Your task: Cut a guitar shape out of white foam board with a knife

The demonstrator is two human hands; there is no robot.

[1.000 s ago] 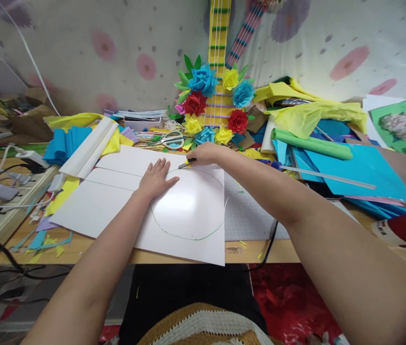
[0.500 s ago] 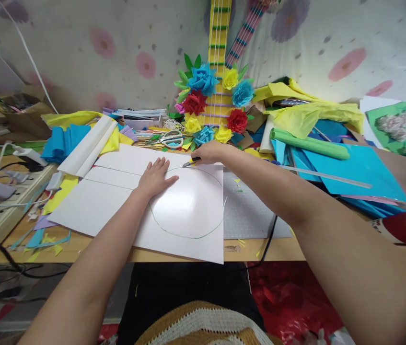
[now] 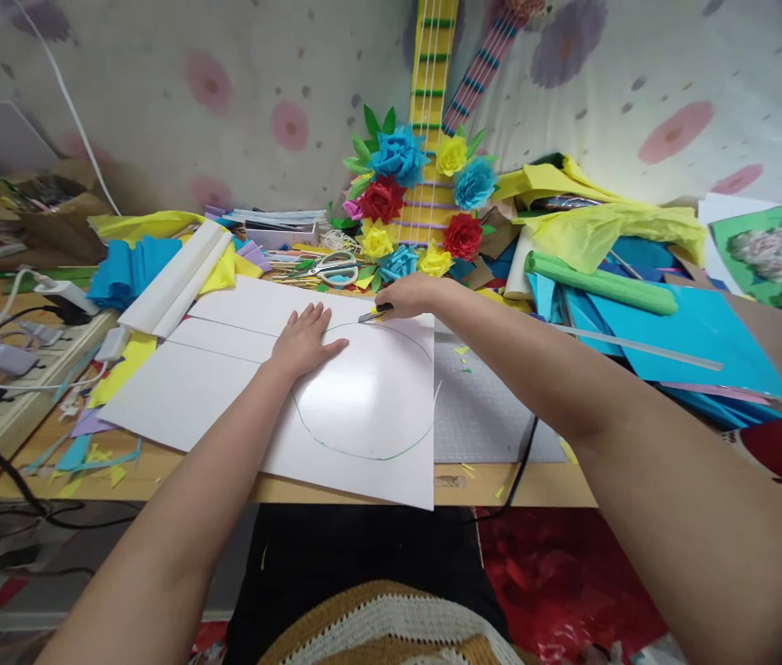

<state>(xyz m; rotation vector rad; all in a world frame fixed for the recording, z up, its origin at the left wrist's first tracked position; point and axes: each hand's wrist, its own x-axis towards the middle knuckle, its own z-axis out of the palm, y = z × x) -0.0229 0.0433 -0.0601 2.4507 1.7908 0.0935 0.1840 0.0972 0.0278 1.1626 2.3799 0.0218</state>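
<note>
A large white board lies on the table, with a green rounded outline and two straight lines drawn on it. My left hand presses flat on the board with its fingers spread, at the left side of the outline. My right hand is closed around a utility knife. The knife's blade points left and rests at the top part of the drawn outline. Under the board's right side, a grey cutting mat sticks out.
Behind the board stands a yellow paper guitar with paper flowers. Scissors lie before it. Blue paper sheets and a green roll lie to the right. A power strip with cables sits at the left.
The whole view has shifted slightly to the right. Against the board, the hands and the knife have hardly moved; the knife stays at the top of the outline.
</note>
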